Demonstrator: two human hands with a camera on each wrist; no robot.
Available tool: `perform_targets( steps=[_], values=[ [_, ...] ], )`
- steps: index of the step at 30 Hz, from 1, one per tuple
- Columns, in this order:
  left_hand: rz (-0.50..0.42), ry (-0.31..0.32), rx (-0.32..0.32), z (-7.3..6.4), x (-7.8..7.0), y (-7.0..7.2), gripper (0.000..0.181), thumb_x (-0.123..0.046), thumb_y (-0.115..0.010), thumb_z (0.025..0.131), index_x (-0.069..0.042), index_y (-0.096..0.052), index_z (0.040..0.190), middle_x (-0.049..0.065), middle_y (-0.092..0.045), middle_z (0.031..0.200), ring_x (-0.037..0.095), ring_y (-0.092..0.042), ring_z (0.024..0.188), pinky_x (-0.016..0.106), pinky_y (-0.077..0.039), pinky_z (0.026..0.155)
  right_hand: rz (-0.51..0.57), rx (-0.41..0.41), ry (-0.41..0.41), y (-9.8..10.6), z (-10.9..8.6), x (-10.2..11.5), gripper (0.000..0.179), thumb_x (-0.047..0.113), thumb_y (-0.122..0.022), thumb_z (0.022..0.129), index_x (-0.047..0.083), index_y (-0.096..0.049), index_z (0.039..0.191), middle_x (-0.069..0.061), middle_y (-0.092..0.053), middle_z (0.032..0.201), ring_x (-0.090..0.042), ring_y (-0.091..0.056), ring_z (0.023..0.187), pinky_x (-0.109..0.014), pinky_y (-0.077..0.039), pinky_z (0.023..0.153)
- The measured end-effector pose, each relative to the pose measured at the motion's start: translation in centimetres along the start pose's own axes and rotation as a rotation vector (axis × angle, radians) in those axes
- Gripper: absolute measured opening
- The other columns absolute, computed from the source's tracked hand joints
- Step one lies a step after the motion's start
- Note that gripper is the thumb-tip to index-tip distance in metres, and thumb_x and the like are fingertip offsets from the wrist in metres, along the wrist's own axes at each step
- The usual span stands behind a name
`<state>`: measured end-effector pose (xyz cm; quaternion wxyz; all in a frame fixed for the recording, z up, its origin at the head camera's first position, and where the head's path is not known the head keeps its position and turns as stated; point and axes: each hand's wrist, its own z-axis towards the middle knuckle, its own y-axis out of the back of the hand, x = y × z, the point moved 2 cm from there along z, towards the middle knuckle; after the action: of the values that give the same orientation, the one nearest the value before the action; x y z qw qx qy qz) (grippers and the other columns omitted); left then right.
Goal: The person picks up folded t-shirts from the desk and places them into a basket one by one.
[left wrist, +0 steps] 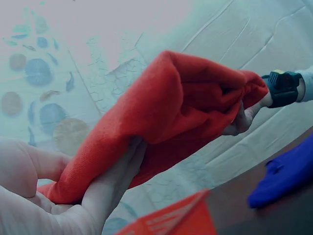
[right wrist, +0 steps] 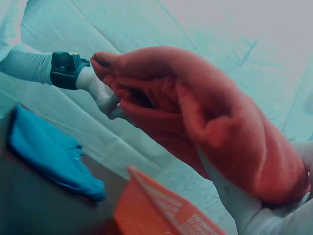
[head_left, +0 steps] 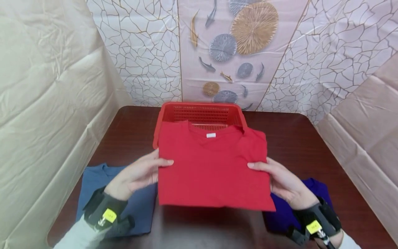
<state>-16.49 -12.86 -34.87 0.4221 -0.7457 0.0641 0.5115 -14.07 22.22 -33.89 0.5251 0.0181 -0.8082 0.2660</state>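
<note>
A folded red T-shirt point(head_left: 214, 173) with a white neck label hangs above the table, its collar toward the back. My left hand point(head_left: 141, 174) pinches its left side, thumb on the front and fingers behind. On the opposite side my right hand point(head_left: 283, 181) grips it the same way. Both wrist views show the red shirt point(left wrist: 146, 107) edge-on, its layers loosely bunched, and fingers reaching under it. Behind the shirt stands a red plastic basket point(head_left: 202, 112), its front part hidden by the cloth.
A folded blue-grey T-shirt point(head_left: 140, 211) lies at the left of the dark brown table point(head_left: 280, 138), partly under my left forearm. At the right, a folded purple-blue garment point(head_left: 280, 214) lies beneath my right hand. Fabric walls point(head_left: 56, 103) close in the table's sides and back.
</note>
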Motion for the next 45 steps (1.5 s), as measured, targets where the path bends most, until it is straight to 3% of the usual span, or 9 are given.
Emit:
perform_targets(
  steps=[7, 10, 14, 19, 26, 30, 34, 41, 45],
  values=[
    [0.02, -0.029, -0.044, 3.5, -4.9, 1.2, 0.046, -0.003, -0.039, 0.096, -0.017, -0.029, 0.139, 0.009, -0.055, 0.119, 0.024, -0.06, 0.101, 0.039, -0.055, 0.079, 0.107, 0.018, 0.025, 0.4, 4.6, 4.2, 0.03, 0.008, -0.049, 0.093, 0.01, -0.039, 0.122, -0.005, -0.068, 0.102, -0.024, -0.063, 0.095, -0.04, -0.056, 0.076],
    [0.003, -0.02, -0.116, 5.4, -6.1, 2.3, 0.05, -0.006, -0.042, 0.096, -0.021, -0.027, 0.141, 0.009, -0.049, 0.125, 0.025, -0.056, 0.106, 0.04, -0.056, 0.078, 0.153, 0.013, -0.004, 1.2, 7.0, 5.4, 0.036, 0.011, -0.052, 0.093, 0.009, -0.039, 0.126, -0.007, -0.066, 0.105, -0.025, -0.062, 0.096, -0.039, -0.056, 0.077],
    [-0.048, 0.011, -0.236, 8.2, -6.8, 4.5, 0.058, -0.01, -0.047, 0.094, -0.031, -0.023, 0.142, 0.008, -0.039, 0.134, 0.026, -0.048, 0.117, 0.039, -0.056, 0.078, 0.123, -0.041, -0.061, 2.5, 10.4, 6.4, 0.047, 0.018, -0.056, 0.091, 0.012, -0.034, 0.132, -0.007, -0.06, 0.114, -0.025, -0.059, 0.103, -0.039, -0.056, 0.079],
    [-0.078, 0.068, -0.375, 11.3, -6.3, 7.7, 0.058, -0.015, -0.053, 0.091, -0.028, -0.025, 0.141, 0.006, -0.041, 0.133, 0.025, -0.044, 0.119, 0.036, -0.057, 0.074, 0.042, -0.102, -0.117, 4.2, 14.1, 6.0, 0.059, 0.025, -0.059, 0.089, 0.018, -0.027, 0.139, -0.006, -0.048, 0.129, -0.025, -0.051, 0.115, -0.04, -0.054, 0.083],
    [0.065, 0.119, -0.509, 14.4, -4.6, 10.8, 0.062, -0.013, -0.051, 0.09, -0.033, -0.025, 0.144, 0.006, -0.041, 0.129, 0.024, -0.045, 0.114, 0.039, -0.049, 0.081, -0.221, -0.266, -0.12, 5.5, 17.5, 4.2, 0.055, 0.022, -0.059, 0.089, 0.011, -0.032, 0.135, -0.002, -0.053, 0.111, -0.018, -0.057, 0.097, -0.032, -0.053, 0.075],
    [0.199, 0.145, -0.544, 15.7, -3.7, 11.4, 0.065, -0.009, -0.049, 0.089, -0.032, -0.024, 0.145, 0.009, -0.038, 0.133, 0.027, -0.042, 0.116, 0.046, -0.04, 0.097, -0.361, -0.351, -0.126, 5.7, 18.8, 3.4, 0.058, 0.02, -0.058, 0.089, 0.009, -0.029, 0.138, -0.005, -0.05, 0.113, -0.019, -0.054, 0.096, -0.032, -0.048, 0.08],
    [0.283, 0.182, -0.555, 16.4, -3.1, 11.7, 0.073, -0.006, -0.048, 0.089, -0.031, -0.014, 0.148, 0.012, -0.032, 0.14, 0.031, -0.036, 0.121, 0.05, -0.032, 0.106, -0.419, -0.395, -0.156, 6.1, 19.9, 2.6, 0.061, 0.02, -0.057, 0.09, 0.009, -0.028, 0.142, -0.01, -0.047, 0.124, -0.022, -0.052, 0.102, -0.036, -0.044, 0.088],
    [0.376, 0.257, -0.567, 16.5, -2.5, 11.8, 0.075, 0.003, -0.045, 0.086, -0.018, -0.009, 0.148, 0.016, -0.027, 0.139, 0.032, -0.031, 0.123, 0.052, -0.029, 0.108, -0.506, -0.35, -0.167, 6.2, 20.6, 1.6, 0.073, 0.014, -0.054, 0.091, 0.006, -0.011, 0.148, -0.017, -0.038, 0.14, -0.026, -0.046, 0.115, -0.042, -0.036, 0.105],
    [0.484, 0.278, -0.595, 16.2, -2.5, 11.6, 0.079, 0.003, -0.047, 0.084, -0.012, -0.002, 0.147, 0.018, -0.024, 0.139, 0.034, -0.029, 0.123, 0.052, -0.03, 0.108, -0.594, -0.336, -0.166, 6.0, 19.9, 1.3, 0.081, 0.01, -0.054, 0.089, 0.007, 0.0, 0.149, -0.019, -0.024, 0.148, -0.03, -0.032, 0.126, -0.047, -0.027, 0.111]
  ],
)
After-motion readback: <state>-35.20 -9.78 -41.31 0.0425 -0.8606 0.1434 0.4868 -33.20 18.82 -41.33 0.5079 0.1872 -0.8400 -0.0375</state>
